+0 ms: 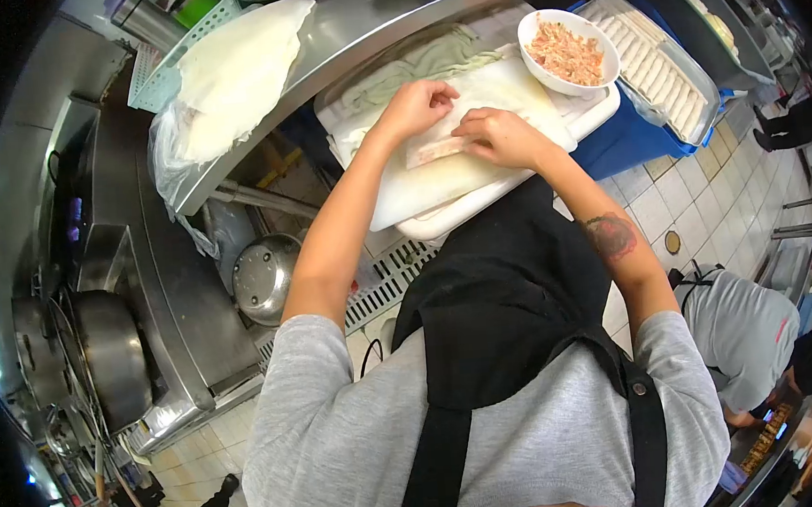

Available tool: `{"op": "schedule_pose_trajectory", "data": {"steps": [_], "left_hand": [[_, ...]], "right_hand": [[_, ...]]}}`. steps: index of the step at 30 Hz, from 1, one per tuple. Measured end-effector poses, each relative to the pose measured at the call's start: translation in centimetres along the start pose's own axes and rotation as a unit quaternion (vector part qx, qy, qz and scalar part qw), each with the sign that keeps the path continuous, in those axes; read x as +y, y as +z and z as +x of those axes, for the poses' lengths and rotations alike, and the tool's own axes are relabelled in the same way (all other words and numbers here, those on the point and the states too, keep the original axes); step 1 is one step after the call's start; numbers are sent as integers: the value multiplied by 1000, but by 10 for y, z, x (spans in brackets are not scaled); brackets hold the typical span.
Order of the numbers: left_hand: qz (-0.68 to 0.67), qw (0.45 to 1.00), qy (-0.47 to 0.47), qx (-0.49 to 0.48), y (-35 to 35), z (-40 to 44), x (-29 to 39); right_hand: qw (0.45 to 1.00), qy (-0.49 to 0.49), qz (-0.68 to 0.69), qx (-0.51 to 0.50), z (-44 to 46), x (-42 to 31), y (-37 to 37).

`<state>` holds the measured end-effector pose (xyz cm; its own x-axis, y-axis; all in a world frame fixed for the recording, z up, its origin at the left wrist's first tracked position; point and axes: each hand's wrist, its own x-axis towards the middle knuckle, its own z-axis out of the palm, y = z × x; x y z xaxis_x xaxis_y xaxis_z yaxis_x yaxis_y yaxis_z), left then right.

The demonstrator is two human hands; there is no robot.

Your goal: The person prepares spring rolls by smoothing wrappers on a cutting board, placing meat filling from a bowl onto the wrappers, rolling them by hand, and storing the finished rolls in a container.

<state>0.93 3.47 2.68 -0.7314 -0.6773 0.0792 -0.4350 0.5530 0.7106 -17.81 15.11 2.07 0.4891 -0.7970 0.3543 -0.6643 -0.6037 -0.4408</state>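
On the white cutting board (411,197) lies a thin pale wrapper, folded into a flat strip, a partly rolled spring roll (437,151) with pinkish filling showing through. My right hand (502,138) is closed, its thumb and fingers pinching the roll's right end. Just above and to the left, my left hand (418,109) has its fingers curled in over the sheets; whatever is between its fingertips is hidden. A white bowl (552,81) of shredded orange-pink filling (565,52) stands at the board's upper right corner.
Finished rolls (662,80) lie in rows in a clear tray on a blue bin (620,149) at right. A crumpled green cloth (421,69) rests behind my hands. Large pale sheets (243,76) overhang the steel shelf (353,31). Another person (740,324) bends at lower right.
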Motion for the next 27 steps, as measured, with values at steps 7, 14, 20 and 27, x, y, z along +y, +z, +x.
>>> {"op": "schedule_pose_trajectory", "data": {"steps": [7, 14, 20, 27], "left_hand": [[-90, 994, -29, -49, 9, 12, -15], [-122, 988, -45, -78, 6, 4, -17], [-150, 983, -32, -105, 8, 9, -31], [-106, 987, -40, -114, 4, 9, -21]], "right_hand": [[998, 42, 12, -46, 6, 4, 4], [995, 56, 21, -78, 22, -10, 12], [995, 75, 29, -53, 26, -21, 33], [993, 87, 10, -76, 35, -31, 36]]}}
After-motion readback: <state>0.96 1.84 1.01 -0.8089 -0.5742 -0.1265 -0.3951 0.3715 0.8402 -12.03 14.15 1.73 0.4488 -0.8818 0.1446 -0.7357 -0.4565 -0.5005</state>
